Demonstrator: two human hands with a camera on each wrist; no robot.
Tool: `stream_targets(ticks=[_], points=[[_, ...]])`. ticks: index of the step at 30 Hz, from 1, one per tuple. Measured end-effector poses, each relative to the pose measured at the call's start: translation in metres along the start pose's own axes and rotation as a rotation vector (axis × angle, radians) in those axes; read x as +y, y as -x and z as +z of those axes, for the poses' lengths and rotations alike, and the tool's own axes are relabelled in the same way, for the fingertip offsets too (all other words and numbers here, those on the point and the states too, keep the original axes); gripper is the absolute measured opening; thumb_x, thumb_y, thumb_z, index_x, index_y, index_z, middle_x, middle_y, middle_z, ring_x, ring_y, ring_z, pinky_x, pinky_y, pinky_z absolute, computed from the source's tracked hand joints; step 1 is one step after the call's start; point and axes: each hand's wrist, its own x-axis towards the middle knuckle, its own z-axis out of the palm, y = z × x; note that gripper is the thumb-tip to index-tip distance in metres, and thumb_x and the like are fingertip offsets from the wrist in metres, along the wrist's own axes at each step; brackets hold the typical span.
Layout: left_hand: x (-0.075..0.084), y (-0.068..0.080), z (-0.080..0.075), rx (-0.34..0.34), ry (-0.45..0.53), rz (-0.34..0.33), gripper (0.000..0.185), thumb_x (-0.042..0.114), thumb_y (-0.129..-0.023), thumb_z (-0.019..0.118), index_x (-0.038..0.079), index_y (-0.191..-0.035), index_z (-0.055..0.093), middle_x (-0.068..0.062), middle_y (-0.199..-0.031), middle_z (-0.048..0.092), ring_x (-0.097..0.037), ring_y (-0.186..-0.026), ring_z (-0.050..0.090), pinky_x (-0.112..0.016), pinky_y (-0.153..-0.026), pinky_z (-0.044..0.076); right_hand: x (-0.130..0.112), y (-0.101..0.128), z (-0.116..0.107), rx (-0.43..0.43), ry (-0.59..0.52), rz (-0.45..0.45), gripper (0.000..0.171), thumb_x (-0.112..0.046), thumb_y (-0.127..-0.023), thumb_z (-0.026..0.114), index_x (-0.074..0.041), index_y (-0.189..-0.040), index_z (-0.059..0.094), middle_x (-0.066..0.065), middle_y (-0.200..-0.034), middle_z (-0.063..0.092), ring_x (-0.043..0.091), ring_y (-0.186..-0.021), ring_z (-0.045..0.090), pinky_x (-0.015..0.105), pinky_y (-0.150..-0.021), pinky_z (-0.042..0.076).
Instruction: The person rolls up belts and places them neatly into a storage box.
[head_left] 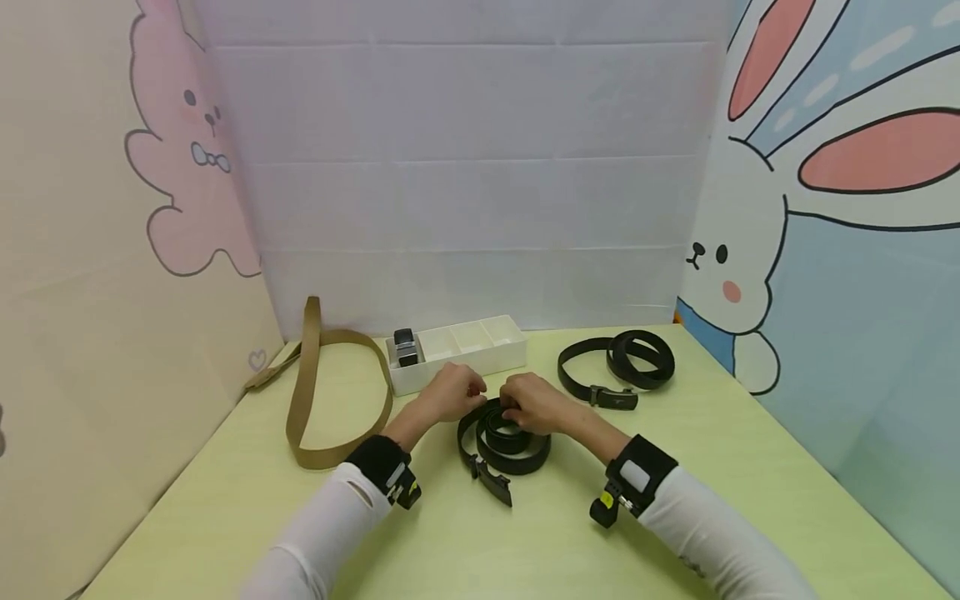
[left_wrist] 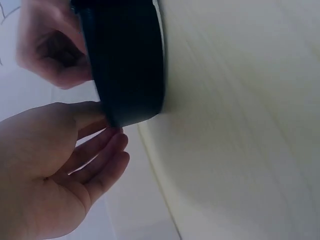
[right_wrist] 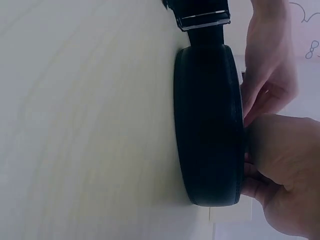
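Note:
A black belt (head_left: 504, 442) lies coiled on the green table (head_left: 675, 500), its buckle (head_left: 491, 479) pointing toward me. My right hand (head_left: 517, 406) curls over the coil's far rim and grips it; in the right wrist view its fingers (right_wrist: 250, 165) wrap the edge of the black belt (right_wrist: 210, 125). My left hand (head_left: 468, 392) is beside it at the coil's left rim. In the left wrist view the left hand (left_wrist: 107, 135) is loosely spread, one fingertip touching the black belt (left_wrist: 125, 65). The belt's inner turns are hidden by both hands.
A white divided tray (head_left: 480, 350) stands behind the hands, with a rolled belt (head_left: 406, 347) in its leftmost compartment. A tan belt (head_left: 330, 392) loops at the left. Another black belt (head_left: 618, 367) lies at the right. Printed walls enclose three sides.

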Motion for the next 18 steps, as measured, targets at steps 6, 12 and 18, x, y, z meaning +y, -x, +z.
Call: stream_targets(ticks=[6,12,18], points=[[-0.006,-0.005,0.009,-0.01,-0.014,-0.018,0.013,0.029,-0.101,0.085,0.027,-0.09,0.092,0.018,-0.078,0.081,0.004,-0.066,0.065,-0.023,-0.064,0.056,-0.007,0.002,0.0,-0.01,0.046,0.055,0.008,-0.007,-0.101,0.082,-0.006,-0.096,0.077,0.006,-0.093,0.069,0.017,-0.081,0.062,0.032,-0.074,0.053],[-0.007,0.015,-0.009,0.004,-0.148,-0.062,0.028,0.023,-0.096,0.083,0.027,-0.068,0.081,0.018,-0.06,0.067,0.0,-0.055,0.056,-0.024,-0.059,0.05,-0.013,0.0,-0.001,-0.022,0.145,0.126,0.01,-0.009,-0.102,0.082,-0.008,-0.095,0.075,0.007,-0.096,0.067,0.021,-0.084,0.064,0.038,-0.077,0.057],[-0.015,0.042,-0.02,-0.013,-0.172,-0.183,0.042,0.016,-0.089,0.084,0.025,-0.053,0.064,0.019,-0.048,0.05,-0.003,-0.049,0.045,-0.023,-0.05,0.039,-0.01,0.001,0.0,-0.034,0.185,0.162,0.006,-0.008,-0.102,0.081,-0.005,-0.1,0.077,0.009,-0.099,0.069,0.025,-0.09,0.068,0.043,-0.082,0.06]])
